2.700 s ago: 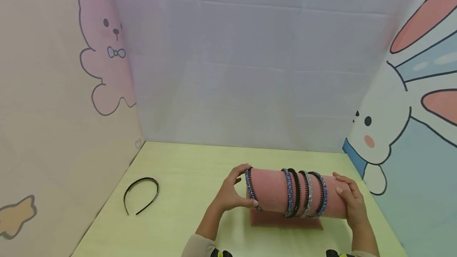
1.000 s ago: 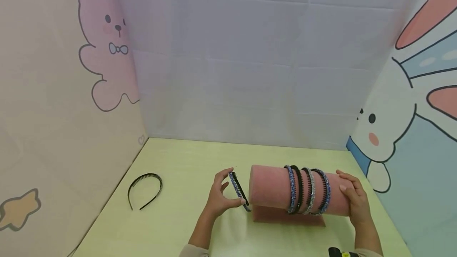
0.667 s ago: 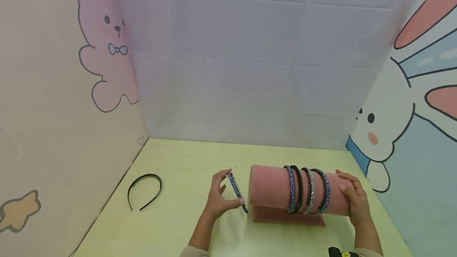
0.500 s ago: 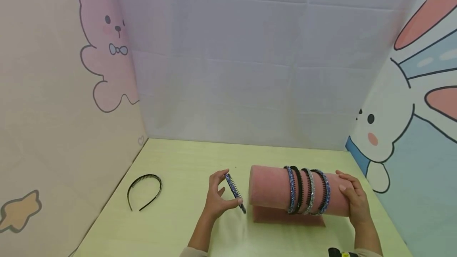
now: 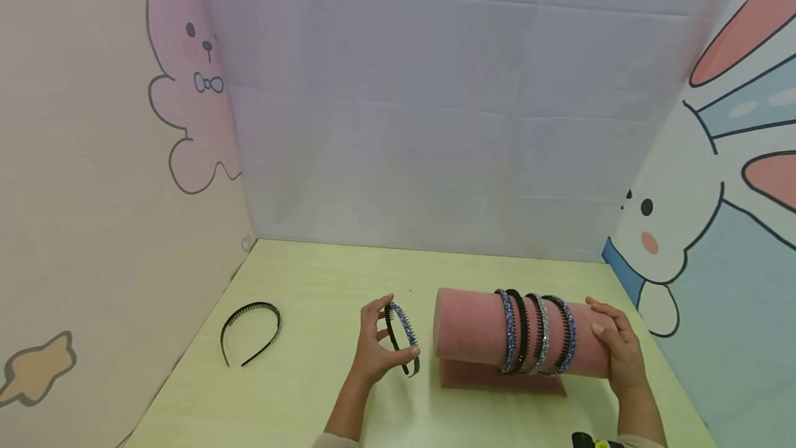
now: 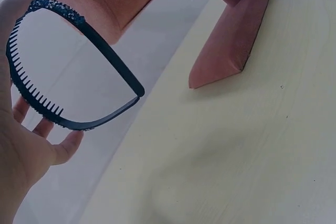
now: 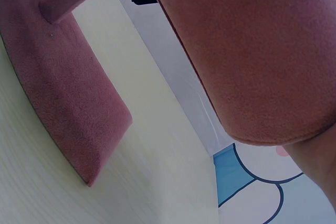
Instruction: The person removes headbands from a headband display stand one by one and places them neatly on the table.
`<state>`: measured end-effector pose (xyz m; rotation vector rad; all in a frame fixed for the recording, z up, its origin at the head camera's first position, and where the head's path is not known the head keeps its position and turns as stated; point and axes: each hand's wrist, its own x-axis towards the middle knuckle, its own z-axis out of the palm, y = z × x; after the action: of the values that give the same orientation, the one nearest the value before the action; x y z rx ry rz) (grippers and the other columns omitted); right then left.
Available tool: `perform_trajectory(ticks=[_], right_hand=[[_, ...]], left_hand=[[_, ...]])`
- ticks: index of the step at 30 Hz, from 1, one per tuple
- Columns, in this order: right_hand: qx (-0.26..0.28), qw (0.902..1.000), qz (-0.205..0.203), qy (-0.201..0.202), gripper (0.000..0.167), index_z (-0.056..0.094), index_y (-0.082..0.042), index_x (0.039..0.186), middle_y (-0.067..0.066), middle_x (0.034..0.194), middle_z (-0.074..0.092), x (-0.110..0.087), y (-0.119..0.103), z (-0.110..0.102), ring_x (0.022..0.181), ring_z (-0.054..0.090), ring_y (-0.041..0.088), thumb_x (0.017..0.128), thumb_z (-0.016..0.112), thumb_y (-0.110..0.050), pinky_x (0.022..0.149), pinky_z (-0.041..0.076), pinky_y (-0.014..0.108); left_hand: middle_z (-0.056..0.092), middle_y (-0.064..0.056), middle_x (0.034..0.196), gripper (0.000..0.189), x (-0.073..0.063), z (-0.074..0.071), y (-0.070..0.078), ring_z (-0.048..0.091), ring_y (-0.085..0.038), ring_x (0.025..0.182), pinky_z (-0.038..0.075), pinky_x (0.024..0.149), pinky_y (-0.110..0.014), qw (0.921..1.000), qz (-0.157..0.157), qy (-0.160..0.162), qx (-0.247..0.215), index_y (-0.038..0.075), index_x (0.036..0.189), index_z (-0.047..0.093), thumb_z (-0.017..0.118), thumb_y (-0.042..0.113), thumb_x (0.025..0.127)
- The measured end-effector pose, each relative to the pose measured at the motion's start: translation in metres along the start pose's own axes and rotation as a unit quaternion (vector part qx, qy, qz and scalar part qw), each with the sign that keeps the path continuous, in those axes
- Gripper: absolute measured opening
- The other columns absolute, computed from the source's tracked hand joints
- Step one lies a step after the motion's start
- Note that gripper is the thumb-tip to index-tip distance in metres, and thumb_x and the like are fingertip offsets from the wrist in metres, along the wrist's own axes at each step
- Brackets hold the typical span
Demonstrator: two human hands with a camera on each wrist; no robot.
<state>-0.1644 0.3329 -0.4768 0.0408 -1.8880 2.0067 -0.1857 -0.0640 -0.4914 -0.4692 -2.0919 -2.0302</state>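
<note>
My left hand pinches a toothed headband covered in blue glitter, held up left of the display stand. The left wrist view shows its comb teeth and two black ends, the headband between thumb and fingers. The pink velvet roll of the stand lies sideways on a pink base. Several headbands sit around the roll: a blue one, a black one, a silver one and another blue one. My right hand grips the roll's right end, its palm partly hidden.
A black toothed headband lies on the pale yellow table at the left. A grey-white curtain closes the back, and printed walls with cartoon rabbits stand on both sides.
My left hand has drawn the blue headband leftward off the roll's left end and turned it, so its open curve now shows. My right hand keeps its grip on the roll.
</note>
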Motion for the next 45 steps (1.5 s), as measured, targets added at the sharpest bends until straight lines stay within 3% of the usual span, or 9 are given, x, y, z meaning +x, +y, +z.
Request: perform_trajectory(ticks=[5,9,14,18,26,33,38,45], right_hand=[[0.002,1.0000,-0.003,0.002,0.027,0.052,-0.002,0.120,-0.009,0.122,0.056,0.000,0.001,0.000,0.116,0.040,0.011,0.095,0.041,-0.003,0.087,0.028,0.025],[0.000,1.0000,-0.006,0.003,0.028,0.052,-0.001,0.119,-0.009,0.122,0.057,0.001,0.002,0.000,0.116,0.040,0.011,0.095,0.041,-0.002,0.087,0.028,0.024],[0.009,0.9999,-0.014,0.000,0.027,0.053,0.000,0.118,-0.008,0.121,0.057,0.002,0.002,-0.001,0.117,0.040,0.012,0.094,0.040,0.001,0.088,0.028,0.023],[0.013,0.9998,-0.014,0.000,0.027,0.053,0.000,0.118,-0.008,0.121,0.058,0.003,0.002,0.000,0.117,0.041,0.012,0.094,0.041,0.001,0.088,0.028,0.023],[0.016,0.9998,-0.011,0.002,0.027,0.052,0.001,0.119,-0.007,0.122,0.057,0.003,0.002,0.000,0.117,0.041,0.012,0.094,0.040,0.000,0.088,0.028,0.023],[0.016,0.9998,-0.011,0.003,0.027,0.052,0.001,0.118,-0.007,0.122,0.057,0.003,0.003,-0.001,0.116,0.041,0.012,0.094,0.040,0.000,0.088,0.028,0.023],[0.021,0.9997,-0.010,0.000,0.028,0.050,0.003,0.120,-0.007,0.122,0.057,0.003,0.003,-0.001,0.116,0.041,0.012,0.094,0.040,0.000,0.088,0.028,0.023],[0.018,0.9998,-0.008,-0.001,0.028,0.051,0.002,0.120,-0.008,0.122,0.057,0.003,0.003,0.000,0.117,0.040,0.012,0.095,0.040,0.000,0.088,0.028,0.023]], left_hand=[[0.033,-0.023,0.130,0.091,-0.002,0.002,-0.002,0.034,-0.047,0.112,0.038,0.081,-0.062,0.9985,0.010,0.038,0.037,0.006,0.137,0.039,0.085,0.012,0.059],[0.036,-0.019,0.128,0.094,-0.004,0.003,-0.015,0.038,-0.043,0.113,0.040,0.083,-0.056,0.9935,0.008,0.083,0.078,0.009,0.138,0.040,0.086,0.016,0.057],[0.038,-0.010,0.131,0.100,-0.004,-0.001,-0.036,0.039,-0.035,0.116,0.039,0.088,-0.052,0.9897,-0.023,0.112,0.086,0.021,0.141,0.035,0.089,0.028,0.057],[0.037,-0.010,0.132,0.104,-0.004,-0.002,-0.041,0.039,-0.032,0.117,0.038,0.090,-0.052,0.9854,-0.037,0.127,0.107,0.015,0.141,0.033,0.090,0.032,0.055],[0.036,-0.008,0.129,0.104,-0.005,-0.003,-0.051,0.034,-0.025,0.117,0.040,0.086,-0.048,0.9616,-0.040,0.198,0.186,0.017,0.137,0.039,0.091,0.038,0.050],[0.032,-0.010,0.123,0.107,-0.005,-0.006,-0.052,0.025,-0.028,0.119,0.038,0.085,-0.048,0.9443,-0.079,0.258,0.189,0.022,0.140,0.039,0.092,0.039,0.048],[0.032,-0.012,0.117,0.110,-0.005,-0.009,-0.053,0.024,-0.027,0.116,0.037,0.084,-0.045,0.9323,-0.079,0.305,0.178,0.024,0.142,0.037,0.092,0.039,0.048],[0.032,-0.016,0.126,0.114,-0.004,-0.017,-0.055,0.024,-0.033,0.119,0.036,0.085,-0.048,0.9113,-0.078,0.349,0.204,0.011,0.140,0.034,0.093,0.038,0.046]])
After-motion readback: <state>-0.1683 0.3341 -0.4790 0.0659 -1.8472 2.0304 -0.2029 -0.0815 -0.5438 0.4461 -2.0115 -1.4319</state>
